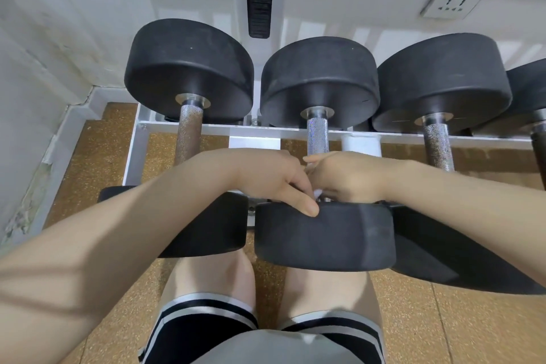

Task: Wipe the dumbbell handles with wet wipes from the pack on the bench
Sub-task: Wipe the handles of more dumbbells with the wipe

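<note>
The fingers of the left hand curl down over the near end of the middle dumbbell handle, the index tip resting on the top edge of the near rubber head, while the right hand comes in from the other side and closes round the same stretch of bar. Between the two hands a small fold of white, most likely the wet wipe, peeks out, pinched against the metal; how much of it is wrapped round the bar is hidden under the palms, and which hand does more of the gripping cannot be told for sure. Both hands meet here probably so that one steadies the wipe while the other works it round the knurling. The dumbbell lies across the white rack, its far head up against the wall side and its near head just above the person's knees. Its handle is bright, silvery and finely knurled where it shows above the hands. The left neighbour's handle looks browner and duller, and the right neighbour's handle is mottled dark and grey, so those two seem to want cleaning yet. The pack and the desk are not in view.
</note>
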The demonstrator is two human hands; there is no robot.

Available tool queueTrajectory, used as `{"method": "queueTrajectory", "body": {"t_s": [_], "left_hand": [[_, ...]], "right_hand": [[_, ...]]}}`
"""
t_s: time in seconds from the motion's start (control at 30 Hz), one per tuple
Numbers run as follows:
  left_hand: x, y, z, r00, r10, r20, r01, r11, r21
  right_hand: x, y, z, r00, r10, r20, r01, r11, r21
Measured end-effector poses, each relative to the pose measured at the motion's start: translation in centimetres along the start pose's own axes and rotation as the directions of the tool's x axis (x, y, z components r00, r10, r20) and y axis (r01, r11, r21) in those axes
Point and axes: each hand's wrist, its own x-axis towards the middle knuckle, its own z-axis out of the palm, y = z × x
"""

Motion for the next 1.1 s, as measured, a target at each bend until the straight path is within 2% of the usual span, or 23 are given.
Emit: {"method": "queueTrajectory", "body": {"t_s": [0.07, 0.1, 0.13, 0.17, 0.2, 0.23, 0.27, 0.3, 0.33, 0.37, 0.47, 0.5, 0.57, 0.63, 0.73, 0.8, 0.83, 0.9, 0.97, 1.03, 1.1], "left_hand": [[-0.1, -0.2, 0.3, 1.0, -0.003, -0.018, 0.003, 1.0, -0.004], [-0.1, -0.3, 0.4, 1.0, -0.008, -0.03, 0.008, 1.0, -0.012], [-0.2, -0.3, 0.5, 0.999, -0.015, -0.039, 0.014, 1.0, -0.027], [-0.3, -0.3, 0.6, 0.999, -0.022, -0.043, 0.02, 0.999, -0.048], [-0.4, -0.2, 0.6, 0.999, -0.029, -0.043, 0.026, 0.997, -0.074], [-0.6, -0.1, 0.7, 0.999, -0.037, -0.039, 0.033, 0.994, -0.1], [-0.7, 0.0, 0.7, 0.998, -0.044, -0.034, 0.04, 0.992, -0.118], [-0.8, 0.1, 0.7, 0.998, -0.049, -0.032, 0.045, 0.992, -0.122], [-0.9, 0.2, 0.6, 0.998, -0.051, -0.033, 0.047, 0.992, -0.114], [-0.9, 0.3, 0.7, 0.998, -0.053, -0.037, 0.049, 0.993, -0.104], [-1.0, 0.4, 0.9, 0.997, -0.065, -0.053, 0.059, 0.993, -0.098], [-0.9, 0.4, 1.1, 0.996, -0.064, -0.056, 0.059, 0.994, -0.097], [-0.9, 0.2, 1.2, 0.996, -0.06, -0.066, 0.054, 0.994, -0.093], [-0.7, 0.0, 1.1, 0.996, -0.064, -0.065, 0.057, 0.992, -0.108], [-0.4, 0.1, 0.6, 0.997, -0.078, -0.021, 0.076, 0.992, -0.099], [-0.5, 0.4, 0.5, 0.994, -0.104, 0.023, 0.106, 0.992, -0.075], [-0.6, 0.6, 0.5, 0.992, -0.117, 0.036, 0.119, 0.99, -0.074], [-0.9, 1.0, 0.6, 0.99, -0.132, 0.05, 0.136, 0.987, -0.089], [-1.4, 1.1, 0.9, 0.987, -0.156, 0.049, 0.161, 0.98, -0.116], [-1.6, 1.0, 1.2, 0.979, -0.2, 0.034, 0.202, 0.969, -0.139], [-1.6, 0.7, 1.5, 0.97, -0.242, 0.016, 0.242, 0.96, -0.142]], "right_hand": [[-0.8, -0.2, -0.6, 0.995, 0.028, 0.1, -0.05, 0.972, 0.231], [-1.3, 0.1, -1.0, 0.996, 0.068, 0.057, -0.083, 0.942, 0.324], [-1.9, 0.5, -1.8, 0.99, 0.134, -0.053, -0.102, 0.91, 0.401], [-2.5, 0.8, -2.2, 0.944, 0.245, -0.222, -0.122, 0.883, 0.453], [-3.0, 1.2, -2.3, 0.839, 0.388, -0.382, -0.169, 0.853, 0.495], [-3.4, 1.6, -2.1, 0.685, 0.559, -0.467, -0.256, 0.786, 0.563], [-3.7, 1.8, -1.6, 0.533, 0.727, -0.433, -0.331, 0.65, 0.684], [-3.6, 2.2, -1.0, 0.431, 0.85, -0.302, -0.329, 0.46, 0.825], [-3.3, 2.8, -0.4, 0.404, 0.904, -0.139, -0.278, 0.266, 0.923], [-2.6, 2.9, -0.1, 0.42, 0.907, -0.014, -0.224, 0.119, 0.967], [0.0, 2.5, -0.4, 0.457, 0.858, 0.232, -0.043, -0.24, 0.97], [0.7, 2.2, -0.6, 0.511, 0.814, 0.276, 0.04, -0.344, 0.938], [1.0, 2.1, -0.8, 0.618, 0.731, 0.289, 0.131, -0.458, 0.879], [-0.1, 2.3, -0.4, 0.675, 0.668, 0.313, 0.079, -0.487, 0.87], [-2.8, 2.6, 1.1, 0.736, 0.513, 0.44, -0.197, -0.46, 0.866], [-4.0, 2.7, 1.6, 0.719, 0.437, 0.541, -0.335, -0.465, 0.82], [-4.1, 2.8, 1.5, 0.705, 0.425, 0.568, -0.357, -0.48, 0.802], [-3.3, 2.9, 0.6, 0.681, 0.472, 0.56, -0.274, -0.545, 0.792], [-1.8, 3.4, -0.3, 0.658, 0.56, 0.503, -0.089, -0.606, 0.79], [-0.4, 3.7, -0.8, 0.653, 0.604, 0.456, 0.067, -0.647, 0.76], [0.5, 4.0, -0.9, 0.666, 0.602, 0.44, 0.16, -0.692, 0.704]]}}
